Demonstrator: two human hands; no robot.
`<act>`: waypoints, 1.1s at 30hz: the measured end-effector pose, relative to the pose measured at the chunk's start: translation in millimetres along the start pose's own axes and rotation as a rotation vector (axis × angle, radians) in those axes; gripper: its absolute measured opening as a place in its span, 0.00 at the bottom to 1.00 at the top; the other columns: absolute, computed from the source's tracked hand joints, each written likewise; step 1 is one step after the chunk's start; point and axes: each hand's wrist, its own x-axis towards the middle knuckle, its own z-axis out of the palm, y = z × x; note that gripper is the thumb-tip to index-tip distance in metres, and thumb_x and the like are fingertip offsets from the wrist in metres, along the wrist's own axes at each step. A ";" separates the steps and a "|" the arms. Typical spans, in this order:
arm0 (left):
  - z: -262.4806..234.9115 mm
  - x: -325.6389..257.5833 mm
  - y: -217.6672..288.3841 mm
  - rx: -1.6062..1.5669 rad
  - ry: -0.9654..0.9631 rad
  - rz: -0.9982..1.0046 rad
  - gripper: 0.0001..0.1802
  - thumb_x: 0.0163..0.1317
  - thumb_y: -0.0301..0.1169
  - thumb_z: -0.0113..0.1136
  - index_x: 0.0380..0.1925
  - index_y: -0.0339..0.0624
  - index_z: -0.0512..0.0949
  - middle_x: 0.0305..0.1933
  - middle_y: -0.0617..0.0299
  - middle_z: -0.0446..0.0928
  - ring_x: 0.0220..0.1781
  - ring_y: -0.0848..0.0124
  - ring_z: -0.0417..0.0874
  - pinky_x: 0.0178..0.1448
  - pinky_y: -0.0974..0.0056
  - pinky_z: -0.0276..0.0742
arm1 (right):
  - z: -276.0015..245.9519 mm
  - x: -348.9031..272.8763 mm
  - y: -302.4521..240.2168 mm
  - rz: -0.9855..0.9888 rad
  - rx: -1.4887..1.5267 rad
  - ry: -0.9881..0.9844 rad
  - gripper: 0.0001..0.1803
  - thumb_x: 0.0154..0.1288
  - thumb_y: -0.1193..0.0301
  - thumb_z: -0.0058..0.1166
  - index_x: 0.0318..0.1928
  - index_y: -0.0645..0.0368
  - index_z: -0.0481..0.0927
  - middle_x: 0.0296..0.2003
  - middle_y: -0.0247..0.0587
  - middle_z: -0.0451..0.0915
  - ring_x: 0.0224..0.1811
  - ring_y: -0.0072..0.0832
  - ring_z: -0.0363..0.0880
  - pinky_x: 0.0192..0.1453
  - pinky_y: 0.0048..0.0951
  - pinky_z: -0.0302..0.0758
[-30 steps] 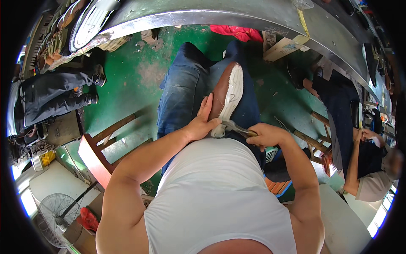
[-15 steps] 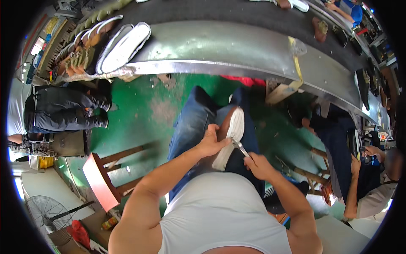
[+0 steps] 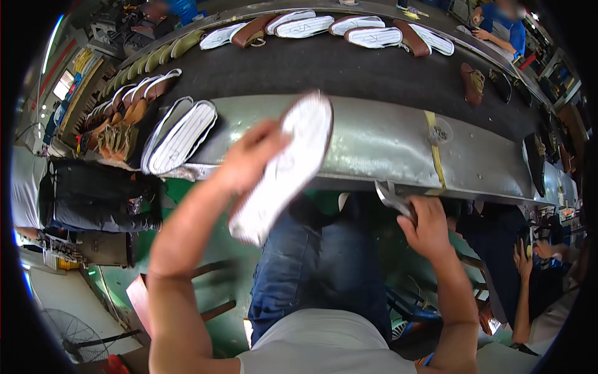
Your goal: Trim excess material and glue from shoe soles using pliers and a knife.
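Observation:
My left hand [image 3: 255,156] is closed around the side of a brown shoe [image 3: 289,162], holding it tilted over the near edge of the metal bench. The white sole faces up toward me, slightly smeared by motion; most of the upper is hidden behind it. Apart from the shoe, my right hand [image 3: 430,224] grips metal pincers [image 3: 393,201] near the bench edge, their jaws pointing up and left. A pair of shoes with white soles [image 3: 182,137] lies on the bench's left part.
Behind the metal ledge [image 3: 374,143] runs a dark belt [image 3: 349,75] with a row of brown shoes [image 3: 305,26], soles up, along its far side. Shoe uppers [image 3: 118,131] are stacked at left. Co-workers sit at right [image 3: 523,262] and far right [image 3: 498,31]; a wooden stool [image 3: 138,296] stands left.
My left hand has lifted the shoe from my lap up and forward over the bench. My right hand, still gripping the pincers, has moved away from the shoe, forward and right.

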 end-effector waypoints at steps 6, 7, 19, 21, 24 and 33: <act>-63.0 212.4 60.3 1.506 0.230 0.330 0.28 0.65 0.53 0.57 0.52 0.39 0.76 0.51 0.44 0.81 0.54 0.49 0.81 0.59 0.48 0.73 | 65.4 139.7 77.8 -0.134 -0.122 0.058 0.25 0.59 0.57 0.65 0.48 0.62 0.76 0.40 0.47 0.80 0.43 0.47 0.77 0.49 0.45 0.71; -77.3 241.3 42.6 1.738 0.296 0.425 0.29 0.65 0.54 0.57 0.53 0.41 0.76 0.53 0.45 0.81 0.58 0.51 0.79 0.62 0.45 0.70 | 78.3 157.3 89.5 -0.163 -0.116 0.067 0.25 0.59 0.57 0.65 0.48 0.62 0.76 0.41 0.47 0.80 0.44 0.47 0.77 0.50 0.44 0.71; -163.1 427.7 -27.4 1.469 0.233 -0.182 0.35 0.68 0.60 0.49 0.56 0.40 0.79 0.62 0.43 0.76 0.69 0.50 0.72 0.75 0.50 0.61 | 85.8 185.7 103.3 0.034 -0.011 0.019 0.24 0.56 0.56 0.67 0.44 0.59 0.75 0.37 0.44 0.79 0.39 0.45 0.77 0.46 0.45 0.72; -178.6 469.8 -58.2 1.266 0.495 0.153 0.41 0.63 0.66 0.52 0.63 0.46 0.76 0.75 0.41 0.59 0.79 0.51 0.57 0.78 0.51 0.56 | 88.1 188.6 102.7 0.030 0.024 -0.034 0.25 0.54 0.55 0.69 0.44 0.59 0.76 0.37 0.43 0.79 0.38 0.44 0.78 0.44 0.44 0.72; -194.1 528.1 -76.2 1.142 0.517 0.051 0.51 0.54 0.73 0.56 0.68 0.50 0.71 0.81 0.41 0.43 0.83 0.48 0.43 0.80 0.51 0.50 | 90.9 193.0 102.6 0.013 0.037 -0.048 0.26 0.53 0.55 0.70 0.44 0.59 0.76 0.38 0.43 0.79 0.37 0.42 0.78 0.43 0.43 0.73; -156.5 570.7 -75.5 1.204 0.185 -0.004 0.62 0.47 0.83 0.47 0.55 0.30 0.79 0.67 0.37 0.70 0.68 0.44 0.72 0.70 0.49 0.66 | 90.1 200.1 95.9 0.056 0.052 -0.071 0.28 0.49 0.57 0.73 0.44 0.60 0.76 0.38 0.43 0.79 0.35 0.40 0.79 0.41 0.41 0.73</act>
